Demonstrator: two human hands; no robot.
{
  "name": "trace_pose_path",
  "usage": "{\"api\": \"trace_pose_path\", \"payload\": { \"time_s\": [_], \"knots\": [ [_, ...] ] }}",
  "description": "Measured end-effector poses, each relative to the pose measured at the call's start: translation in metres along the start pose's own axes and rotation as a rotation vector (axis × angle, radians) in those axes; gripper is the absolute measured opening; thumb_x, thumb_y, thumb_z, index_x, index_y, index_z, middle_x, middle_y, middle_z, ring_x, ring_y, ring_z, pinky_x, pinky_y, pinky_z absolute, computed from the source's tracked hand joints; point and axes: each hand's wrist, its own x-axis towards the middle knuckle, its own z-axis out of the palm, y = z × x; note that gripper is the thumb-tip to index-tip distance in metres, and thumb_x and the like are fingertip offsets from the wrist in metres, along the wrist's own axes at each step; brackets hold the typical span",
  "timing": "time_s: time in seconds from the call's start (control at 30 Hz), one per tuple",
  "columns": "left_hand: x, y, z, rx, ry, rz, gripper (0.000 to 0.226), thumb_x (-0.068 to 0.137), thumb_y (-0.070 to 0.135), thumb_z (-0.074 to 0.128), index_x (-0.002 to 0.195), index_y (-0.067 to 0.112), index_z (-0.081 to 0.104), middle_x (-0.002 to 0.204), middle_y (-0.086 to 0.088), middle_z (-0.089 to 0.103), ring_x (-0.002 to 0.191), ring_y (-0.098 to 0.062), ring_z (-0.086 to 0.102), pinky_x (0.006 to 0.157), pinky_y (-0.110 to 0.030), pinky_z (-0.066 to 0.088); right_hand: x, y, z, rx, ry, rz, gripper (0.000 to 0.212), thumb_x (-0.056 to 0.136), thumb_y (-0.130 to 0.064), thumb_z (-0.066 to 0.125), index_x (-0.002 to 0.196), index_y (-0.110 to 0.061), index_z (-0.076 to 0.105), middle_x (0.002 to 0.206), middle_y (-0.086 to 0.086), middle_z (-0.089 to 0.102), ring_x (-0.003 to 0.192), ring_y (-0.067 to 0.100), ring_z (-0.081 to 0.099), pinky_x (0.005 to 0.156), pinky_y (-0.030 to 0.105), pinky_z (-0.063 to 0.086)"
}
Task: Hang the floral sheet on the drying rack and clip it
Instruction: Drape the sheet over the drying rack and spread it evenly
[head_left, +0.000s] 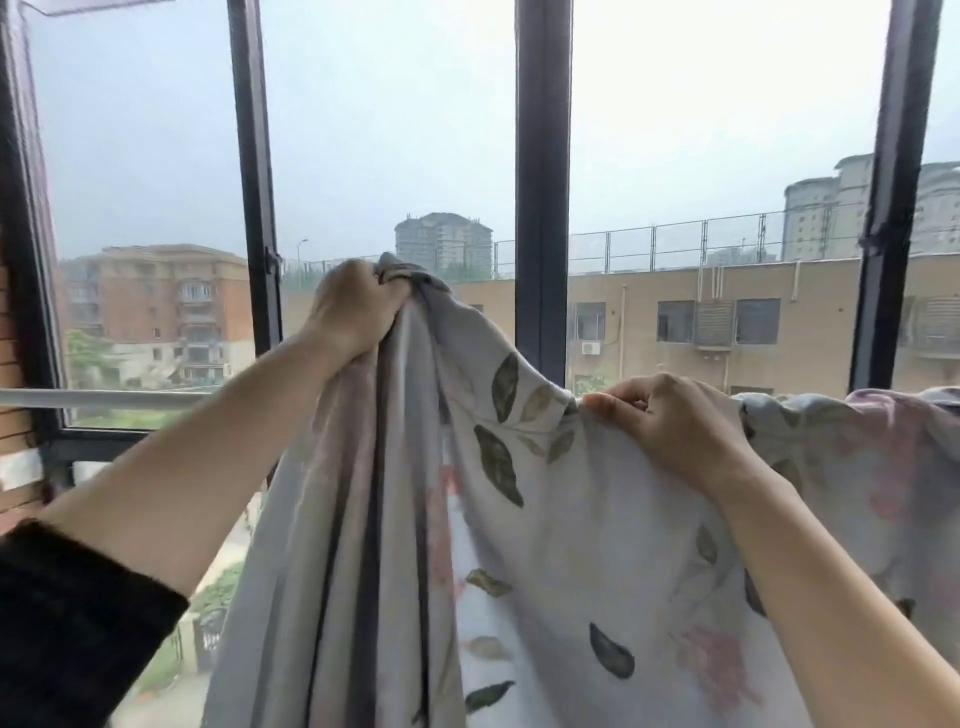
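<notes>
The floral sheet (561, 545), pale grey with green leaves and pink flowers, hangs in front of me. My left hand (353, 306) grips a bunched part of it, raised high above the rail. My right hand (670, 421) pinches its upper edge at rail height. To the right the sheet lies gathered over the rail. The drying rack's white horizontal bar (104, 398) shows bare at the left; the rest is hidden behind the cloth. No clip is in view.
Dark window frames (540, 182) stand just behind the bar, with buildings and a street far below outside. A brick wall (10, 431) closes the left side.
</notes>
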Motion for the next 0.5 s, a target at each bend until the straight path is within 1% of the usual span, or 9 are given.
{"api": "trace_pose_path", "payload": {
  "time_s": [0.07, 0.13, 0.17, 0.2, 0.23, 0.3, 0.37, 0.43, 0.5],
  "knots": [
    [-0.01, -0.01, 0.029, 0.158, -0.199, 0.024, 0.039, 0.082, 0.041, 0.058, 0.097, 0.005, 0.063, 0.098, -0.013, 0.066, 0.089, -0.029, 0.058, 0.074, -0.031, 0.042, -0.002, -0.001, -0.003, -0.049, 0.001, 0.021, 0.045, 0.081, -0.073, 0.042, 0.088, -0.04, 0.072, 0.08, -0.008, 0.069, 0.082, 0.019, 0.059, 0.067, 0.03, 0.037],
    [-0.021, -0.015, 0.039, 0.222, -0.285, 0.038, 0.045, 0.078, 0.048, 0.067, 0.102, 0.011, 0.057, 0.098, -0.003, 0.061, 0.088, -0.024, 0.054, 0.075, -0.031, 0.042, -0.003, -0.003, -0.005, -0.081, -0.009, 0.05, 0.045, 0.089, -0.065, 0.043, 0.07, -0.032, 0.067, 0.067, -0.007, 0.061, 0.075, 0.021, 0.054, 0.063, 0.031, 0.032],
    [-0.023, -0.014, 0.039, 0.189, -0.297, 0.054, 0.05, 0.078, 0.051, 0.069, 0.106, 0.012, 0.054, 0.097, -0.001, 0.057, 0.089, -0.022, 0.053, 0.077, -0.031, 0.044, -0.003, -0.004, -0.006, -0.108, -0.012, 0.065, 0.05, 0.092, -0.062, 0.042, 0.06, -0.028, 0.059, 0.062, -0.007, 0.056, 0.073, 0.023, 0.054, 0.062, 0.032, 0.031],
    [-0.023, -0.012, 0.036, 0.144, -0.316, 0.069, 0.055, 0.077, 0.054, 0.069, 0.109, 0.012, 0.053, 0.098, 0.0, 0.054, 0.092, -0.021, 0.054, 0.08, -0.032, 0.045, -0.002, -0.005, -0.006, -0.134, -0.015, 0.074, 0.053, 0.094, -0.06, 0.04, 0.057, -0.024, 0.055, 0.061, -0.006, 0.055, 0.074, 0.026, 0.057, 0.061, 0.033, 0.031],
    [-0.023, -0.012, 0.032, 0.125, -0.339, 0.082, 0.058, 0.078, 0.057, 0.066, 0.112, 0.011, 0.053, 0.1, -0.001, 0.054, 0.095, -0.021, 0.054, 0.083, -0.034, 0.045, 0.0, -0.006, -0.007, -0.141, -0.024, 0.071, 0.052, 0.094, -0.058, 0.04, 0.061, -0.023, 0.058, 0.065, -0.004, 0.059, 0.079, 0.027, 0.06, 0.062, 0.033, 0.033],
    [-0.021, -0.017, 0.027, 0.154, -0.36, 0.104, 0.056, 0.081, 0.062, 0.056, 0.108, 0.014, 0.056, 0.106, -0.001, 0.058, 0.1, -0.022, 0.054, 0.084, -0.034, 0.044, 0.002, -0.014, -0.009, -0.072, -0.055, 0.044, 0.039, 0.094, -0.055, 0.045, 0.087, -0.025, 0.069, 0.084, -0.002, 0.066, 0.092, 0.025, 0.063, 0.068, 0.031, 0.039],
    [-0.019, -0.025, 0.028, 0.183, -0.332, 0.124, 0.043, 0.087, 0.059, 0.051, 0.1, 0.019, 0.058, 0.114, -0.004, 0.064, 0.098, -0.021, 0.054, 0.081, -0.033, 0.043, 0.002, -0.027, -0.006, 0.07, -0.04, -0.015, 0.036, 0.093, -0.051, 0.052, 0.11, -0.023, 0.068, 0.104, -0.001, 0.069, 0.1, 0.02, 0.063, 0.077, 0.029, 0.044],
    [-0.02, -0.027, 0.03, 0.179, -0.292, 0.138, 0.035, 0.092, 0.052, 0.05, 0.097, 0.019, 0.061, 0.114, -0.007, 0.066, 0.093, -0.018, 0.053, 0.078, -0.031, 0.041, 0.002, -0.044, 0.002, 0.142, -0.003, -0.105, 0.039, 0.091, -0.048, 0.057, 0.121, -0.024, 0.063, 0.116, -0.003, 0.067, 0.107, 0.014, 0.061, 0.084, 0.025, 0.043],
    [-0.02, -0.026, 0.032, 0.167, -0.284, 0.146, 0.036, 0.093, 0.049, 0.05, 0.097, 0.017, 0.064, 0.11, -0.005, 0.068, 0.092, -0.018, 0.055, 0.077, -0.031, 0.042, 0.004, -0.064, 0.013, 0.163, -0.01, -0.168, 0.044, 0.089, -0.047, 0.06, 0.128, -0.024, 0.06, 0.125, -0.003, 0.063, 0.113, 0.013, 0.059, 0.09, 0.026, 0.044]
  ]
}}
